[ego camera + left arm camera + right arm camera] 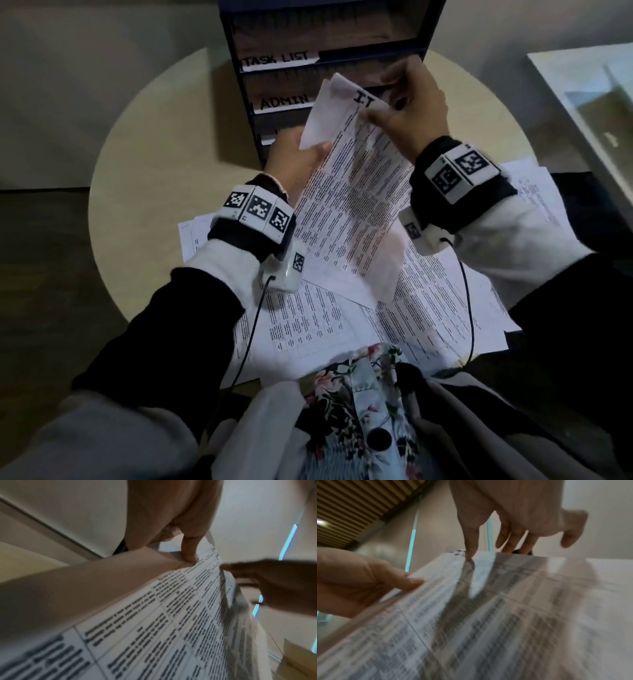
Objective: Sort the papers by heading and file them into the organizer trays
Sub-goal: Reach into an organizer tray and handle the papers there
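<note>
I hold one printed sheet (356, 205) headed "IT" up in the air in front of the dark organizer (370, 54). My left hand (310, 152) grips the sheet's left edge, where the top corner is folded over. My right hand (380, 109) pinches its top edge beside the heading. The left wrist view shows my thumb (188, 550) pressed on the sheet (154, 622). In the blurred right wrist view one fingertip (469, 557) touches the sheet (488, 615). The trays carry the labels TASK LIST (277, 61) and ADMIN (284, 100). My left hand hides a lower label.
A loose pile of printed papers (428, 308) lies on the round beige table (164, 171) beneath the raised sheet. Cables hang from both wrist cameras over the pile. A white piece of furniture (582, 85) stands at the right.
</note>
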The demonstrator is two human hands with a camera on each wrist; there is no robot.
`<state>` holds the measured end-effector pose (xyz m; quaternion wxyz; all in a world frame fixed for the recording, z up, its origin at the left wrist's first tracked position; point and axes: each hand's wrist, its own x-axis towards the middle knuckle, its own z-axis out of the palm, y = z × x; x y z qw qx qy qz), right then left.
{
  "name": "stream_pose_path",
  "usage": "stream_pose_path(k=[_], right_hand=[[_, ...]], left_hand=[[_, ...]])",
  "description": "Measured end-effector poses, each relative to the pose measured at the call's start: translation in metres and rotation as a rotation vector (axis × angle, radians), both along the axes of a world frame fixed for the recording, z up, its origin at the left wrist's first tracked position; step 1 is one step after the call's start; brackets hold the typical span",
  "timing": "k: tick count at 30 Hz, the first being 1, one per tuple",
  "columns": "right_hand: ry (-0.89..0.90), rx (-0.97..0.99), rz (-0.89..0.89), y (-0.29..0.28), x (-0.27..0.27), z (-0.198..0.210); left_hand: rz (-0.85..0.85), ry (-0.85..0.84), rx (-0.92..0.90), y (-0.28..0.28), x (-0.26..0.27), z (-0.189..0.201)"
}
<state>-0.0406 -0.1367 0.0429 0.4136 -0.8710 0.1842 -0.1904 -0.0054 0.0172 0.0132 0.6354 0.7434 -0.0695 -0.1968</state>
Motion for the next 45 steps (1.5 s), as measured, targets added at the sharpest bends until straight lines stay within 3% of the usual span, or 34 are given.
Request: stream_pose_path(k=[2, 4, 7, 8, 13, 16, 19, 22, 25, 28, 33, 37, 42, 45], right_hand=[[-0.002, -0.058, -0.147, -0.014, -0.006, -0.003], [0.040, 0.044, -0.285, -0.032, -0.011, -0.012], [-0.117, 0.660, -0.186, -0.042, -0.019, -0.028], [-0.160, 0.781, -0.122, -0.042, -0.020, -0.031], [-0.345, 0.687, -0.017, -0.033, -0.016, -0.010], [-0.485, 0.669, 0.018, -0.036, -0.013, 0.012], [-0.570, 0.656, 0.065, -0.043, -0.016, 0.025], [-0.515, 0.696, 0.089, -0.045, -0.026, 0.014], [-0.382, 0.690, 0.049, -0.042, -0.033, -0.011], [-0.311, 0.637, -0.023, -0.037, -0.037, -0.023], [-0.375, 0.538, -0.084, -0.045, -0.024, -0.010], [-0.378, 0.441, -0.089, -0.055, -0.019, -0.014], [0.012, 0.362, -0.137, -0.060, -0.012, -0.068], [0.282, 0.379, -0.104, -0.065, -0.011, -0.101]], left_hand=[[0.025, -0.060, 0.029, 0.002, 0.002, 0.004], [0.073, -0.075, -0.030, 0.007, -0.001, 0.010], [0.134, -0.070, -0.175, 0.015, -0.003, 0.017], [0.160, -0.083, -0.194, 0.016, -0.002, 0.021], [0.242, -0.207, -0.152, 0.006, -0.006, 0.046], [0.331, -0.325, -0.233, 0.002, -0.005, 0.065], [0.306, -0.435, -0.321, 0.007, -0.008, 0.074], [0.290, -0.365, -0.354, 0.012, -0.006, 0.059], [0.222, -0.221, -0.221, 0.011, -0.012, 0.035], [0.201, -0.204, -0.163, 0.004, -0.014, 0.026], [0.296, -0.239, -0.150, -0.001, -0.001, 0.036], [0.292, -0.163, -0.162, 0.001, 0.011, 0.026], [0.262, 0.123, 0.094, 0.002, 0.014, -0.035], [0.264, 0.199, 0.225, 0.005, 0.013, -0.072]])
